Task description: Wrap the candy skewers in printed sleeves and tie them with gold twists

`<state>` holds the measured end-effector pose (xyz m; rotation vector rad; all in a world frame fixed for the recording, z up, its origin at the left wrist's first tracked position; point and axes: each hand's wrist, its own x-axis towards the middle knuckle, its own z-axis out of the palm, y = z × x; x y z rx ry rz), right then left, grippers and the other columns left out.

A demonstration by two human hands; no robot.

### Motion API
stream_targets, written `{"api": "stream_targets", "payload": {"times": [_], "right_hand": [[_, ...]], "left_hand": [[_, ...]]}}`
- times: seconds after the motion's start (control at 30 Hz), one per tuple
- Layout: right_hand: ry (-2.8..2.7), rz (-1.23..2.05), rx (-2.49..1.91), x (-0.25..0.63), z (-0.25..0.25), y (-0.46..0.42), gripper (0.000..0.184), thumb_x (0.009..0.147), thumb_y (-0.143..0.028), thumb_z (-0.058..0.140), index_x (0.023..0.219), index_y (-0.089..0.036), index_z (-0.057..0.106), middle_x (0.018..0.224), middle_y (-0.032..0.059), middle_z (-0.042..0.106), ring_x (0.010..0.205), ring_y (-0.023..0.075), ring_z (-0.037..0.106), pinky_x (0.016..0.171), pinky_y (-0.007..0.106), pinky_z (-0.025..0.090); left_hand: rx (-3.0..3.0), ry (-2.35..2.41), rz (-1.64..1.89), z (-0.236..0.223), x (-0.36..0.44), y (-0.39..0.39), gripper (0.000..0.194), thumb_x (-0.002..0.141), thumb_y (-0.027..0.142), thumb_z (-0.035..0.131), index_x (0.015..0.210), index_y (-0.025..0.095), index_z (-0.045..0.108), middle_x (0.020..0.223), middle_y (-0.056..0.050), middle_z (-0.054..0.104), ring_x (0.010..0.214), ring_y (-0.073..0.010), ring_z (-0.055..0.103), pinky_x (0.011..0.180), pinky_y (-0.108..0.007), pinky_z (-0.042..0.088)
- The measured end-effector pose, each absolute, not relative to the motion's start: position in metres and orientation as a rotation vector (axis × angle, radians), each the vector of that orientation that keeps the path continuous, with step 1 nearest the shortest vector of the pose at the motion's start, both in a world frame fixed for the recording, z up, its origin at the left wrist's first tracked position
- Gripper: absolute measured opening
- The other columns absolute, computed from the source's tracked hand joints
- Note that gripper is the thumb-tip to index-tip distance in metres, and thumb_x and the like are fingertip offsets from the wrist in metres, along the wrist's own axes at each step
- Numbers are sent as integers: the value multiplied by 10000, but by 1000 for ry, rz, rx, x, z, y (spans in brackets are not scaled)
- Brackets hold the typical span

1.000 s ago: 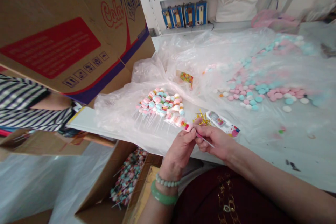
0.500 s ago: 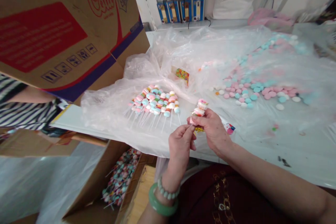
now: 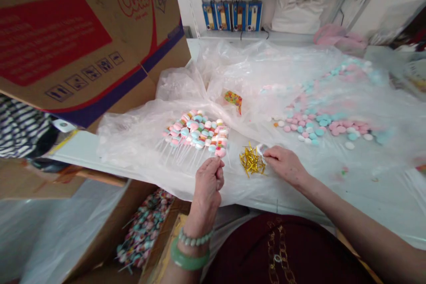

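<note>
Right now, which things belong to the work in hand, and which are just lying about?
Likely in the job:
candy stick in left hand
gold strips
packet at right hand
piled candy sticks

Likely lying about:
blue boxes
white bag
pink plastic

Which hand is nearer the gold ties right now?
Right. The right hand is just right of the gold ties; the left hand is farther off to their left, holding a candy stick.

The right hand's fingers (image 3: 272, 152) hide part of the white packet (image 3: 261, 148), and the view's top edge crops the carton (image 3: 133, 40)
</note>
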<state>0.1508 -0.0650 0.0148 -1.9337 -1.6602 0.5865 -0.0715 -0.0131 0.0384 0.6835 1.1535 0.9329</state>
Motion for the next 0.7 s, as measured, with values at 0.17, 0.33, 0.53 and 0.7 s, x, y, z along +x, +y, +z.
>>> {"api": "stream_targets", "payload": {"times": [0.17,0.33,0.53,0.7], "right_hand": [[-1784,364,-2037,128,15,-51,246,910,-157,422,992,-207,649,991,46,647,878,152,591,780,241,409],[-2177,318,-2039,127,27,-16,312,871,-44,413,1013,-204,641,1104,70,625,963,181,573,733,248,415],[-2616,424,-1799,137,25,12,270,873,-58,432,1027,-175,621,1155,83,586,896,164,585,674,243,405],[-2596,408,-1869,145,25,8,231,917,-111,399,987,-177,609,1035,67,616,821,151,577,631,234,369]], "left_hand": [[635,1104,856,45,-73,-8,279,653,387,688,654,163,522,387,100,375,276,-15,234,317,-161,123],[626,1113,804,47,-79,-3,323,635,415,711,673,161,515,400,97,403,274,-11,246,321,-159,136],[604,1117,755,42,-84,6,342,629,433,715,691,159,520,401,96,408,275,-13,242,322,-163,126],[577,1128,731,39,-86,15,334,631,428,713,692,158,525,412,94,417,282,-12,244,325,-161,134]]}}
